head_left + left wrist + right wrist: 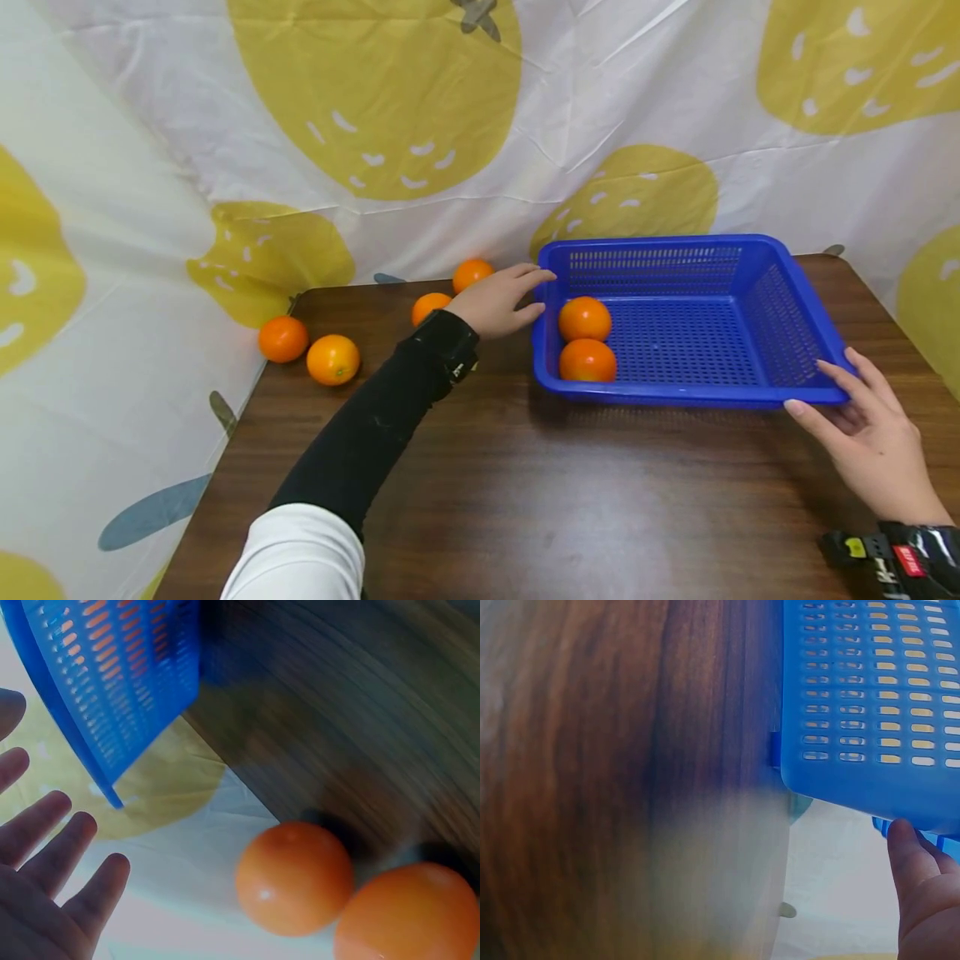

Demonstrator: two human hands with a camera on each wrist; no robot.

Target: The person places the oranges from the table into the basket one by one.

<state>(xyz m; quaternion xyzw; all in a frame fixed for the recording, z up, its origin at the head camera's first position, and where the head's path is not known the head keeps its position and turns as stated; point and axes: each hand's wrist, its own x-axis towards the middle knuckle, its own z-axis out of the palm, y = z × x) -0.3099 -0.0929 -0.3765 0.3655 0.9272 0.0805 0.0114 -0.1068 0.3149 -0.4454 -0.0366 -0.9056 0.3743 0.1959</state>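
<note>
A blue plastic basket (675, 392) with slotted walls stands at the back right of the table. Two oranges, a rear one (584, 319) and a front one (588, 361), lie at its left end. My left hand (501, 302) is by the basket's left rim, fingers spread and holding nothing; the left wrist view shows a gap between fingertips and basket. My right hand (873, 437) grips the front right corner, its thumb (909, 859) against the outer wall and fingers over the rim. Just behind my left wrist are two more oranges, one (472, 274) farther back, the other (430, 308) partly covered.
Two oranges, one (283, 339) at the table's left edge and another (333, 360) beside it, lie left of my arm. A white cloth (420, 229) with yellow fruit prints hangs behind and left of the brown wooden table (562, 500).
</note>
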